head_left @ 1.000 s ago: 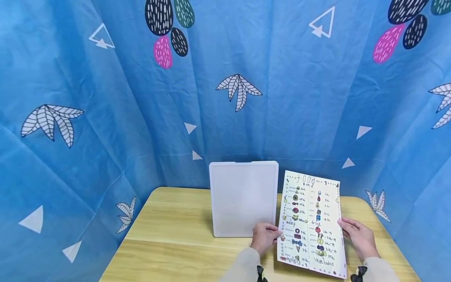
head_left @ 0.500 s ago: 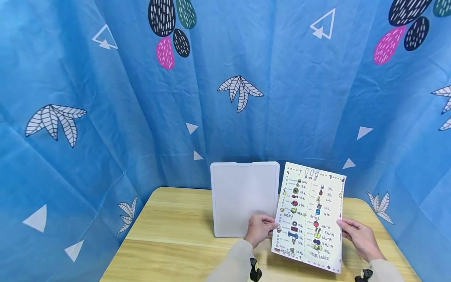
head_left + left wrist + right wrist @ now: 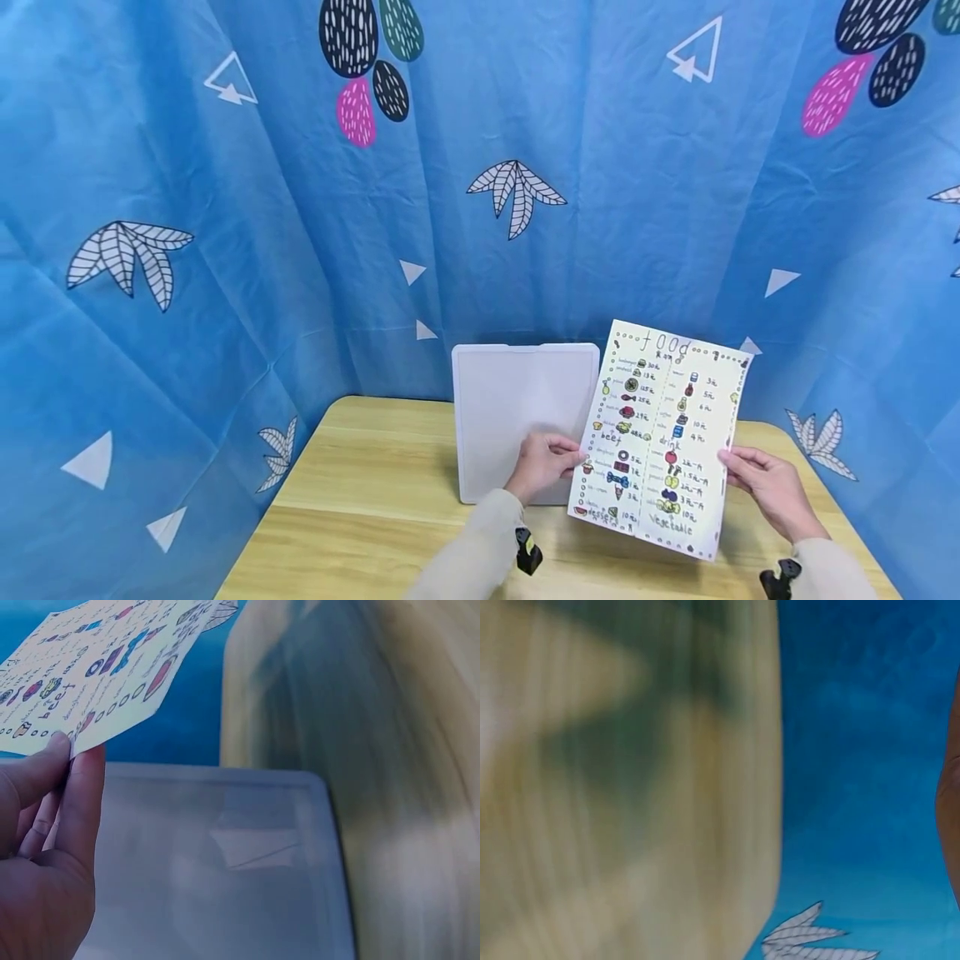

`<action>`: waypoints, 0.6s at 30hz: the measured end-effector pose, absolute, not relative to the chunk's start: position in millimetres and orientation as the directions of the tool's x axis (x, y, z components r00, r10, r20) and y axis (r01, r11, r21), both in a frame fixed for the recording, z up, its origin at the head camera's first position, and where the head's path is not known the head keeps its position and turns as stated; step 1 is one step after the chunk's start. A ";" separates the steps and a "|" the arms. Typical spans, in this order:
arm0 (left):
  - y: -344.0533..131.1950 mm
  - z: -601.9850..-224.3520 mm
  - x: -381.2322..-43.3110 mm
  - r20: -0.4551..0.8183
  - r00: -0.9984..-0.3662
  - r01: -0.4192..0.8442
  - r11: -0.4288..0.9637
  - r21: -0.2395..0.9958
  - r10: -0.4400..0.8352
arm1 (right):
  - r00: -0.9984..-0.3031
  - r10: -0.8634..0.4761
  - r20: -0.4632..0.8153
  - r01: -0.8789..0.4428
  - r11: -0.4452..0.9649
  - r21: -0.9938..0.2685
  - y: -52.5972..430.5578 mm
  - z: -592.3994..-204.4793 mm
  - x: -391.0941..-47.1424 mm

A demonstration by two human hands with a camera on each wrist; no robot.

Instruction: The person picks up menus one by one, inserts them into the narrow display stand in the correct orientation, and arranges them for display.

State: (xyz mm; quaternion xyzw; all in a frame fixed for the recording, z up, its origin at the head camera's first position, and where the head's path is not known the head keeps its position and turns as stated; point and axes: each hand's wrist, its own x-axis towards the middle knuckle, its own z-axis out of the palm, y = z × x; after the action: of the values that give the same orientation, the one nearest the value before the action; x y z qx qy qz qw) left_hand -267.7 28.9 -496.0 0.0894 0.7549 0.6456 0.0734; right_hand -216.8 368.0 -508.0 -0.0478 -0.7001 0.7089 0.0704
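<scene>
A hand-drawn food menu sheet (image 3: pixel 651 467), with small coloured pictures and prices, is held up tilted above the table's right part. My left hand (image 3: pixel 542 465) pinches its left edge between thumb and fingers, as the left wrist view also shows at the paper (image 3: pixel 112 667). My right hand (image 3: pixel 768 487) holds the right edge, thumb over the front. Behind the left hand, a white flat board or case (image 3: pixel 517 408) with a raised rim stands at the back. The sheet overlaps its right side. In the right wrist view only a strip of the hand (image 3: pixel 950 802) shows.
A light wooden table (image 3: pixel 360 500) lies under everything, its far corners rounded. Blue patterned curtains (image 3: pixel 495 275) hang close around its back and sides. Black wrist straps (image 3: pixel 528 552) sit at both sleeves.
Both hands have raised the menu sheet and shifted it slightly left, tilting it more. The left hand now stands further in front of the white board, which has stayed in place.
</scene>
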 end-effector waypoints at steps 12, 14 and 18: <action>-6.3 -467.3 -286.7 -0.037 -0.969 -0.008 0.119 0.993 0.246 | -0.999 0.042 0.027 -0.012 0.317 -0.948 348.9 -468.0 -226.3; -11.9 -461.8 -288.2 -0.035 -0.970 -0.007 0.113 0.994 0.241 | -1.000 0.021 0.010 -0.002 0.362 -0.932 344.1 -463.0 -227.0; -21.7 -453.6 -291.0 -0.029 -0.974 -0.004 0.113 0.994 0.224 | -0.999 -0.034 -0.014 -0.002 0.411 -0.911 334.5 -454.9 -227.2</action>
State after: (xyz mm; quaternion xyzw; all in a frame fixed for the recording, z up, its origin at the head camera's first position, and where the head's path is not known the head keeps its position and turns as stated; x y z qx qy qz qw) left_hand -291.0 -21.7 -453.6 0.0744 0.7410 0.6618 0.0862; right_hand -227.2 334.5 -454.9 0.0107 -0.8399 0.5424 -0.0150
